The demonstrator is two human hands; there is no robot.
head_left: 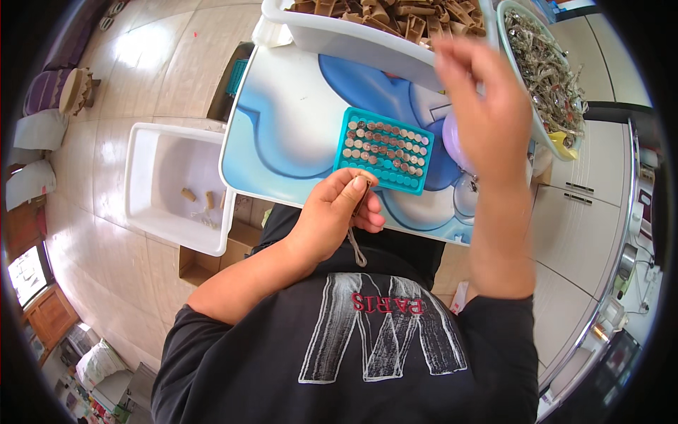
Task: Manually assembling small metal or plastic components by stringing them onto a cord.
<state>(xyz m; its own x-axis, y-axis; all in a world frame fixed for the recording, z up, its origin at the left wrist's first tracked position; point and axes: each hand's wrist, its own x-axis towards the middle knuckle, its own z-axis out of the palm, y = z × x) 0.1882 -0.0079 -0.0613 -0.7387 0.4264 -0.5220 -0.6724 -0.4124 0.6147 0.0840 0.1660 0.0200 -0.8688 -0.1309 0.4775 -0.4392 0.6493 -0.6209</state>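
Note:
My left hand (337, 208) is closed in front of my body, thumb against the fingers. It grips a small brown piece (364, 191), mostly hidden, and a grey cord loop (357, 249) hangs below. Just beyond it on the table lies a teal tray (426, 166) with rows of small round metallic discs; some slots near my hand hold no metallic disc. My right hand (487, 99) is raised near the big white bin (353, 35) of brown folded pieces (418, 22). Motion blurs its fingers, so its grip cannot be made out.
The blue-and-white table (282, 85) carries a lilac round object (455, 141) beside my right wrist. Right of it, a pale green basin (504, 42) holds many shiny clear-and-silver bits. On the left stands a white tub (138, 184) with several tan pieces, above a cardboard box (212, 258).

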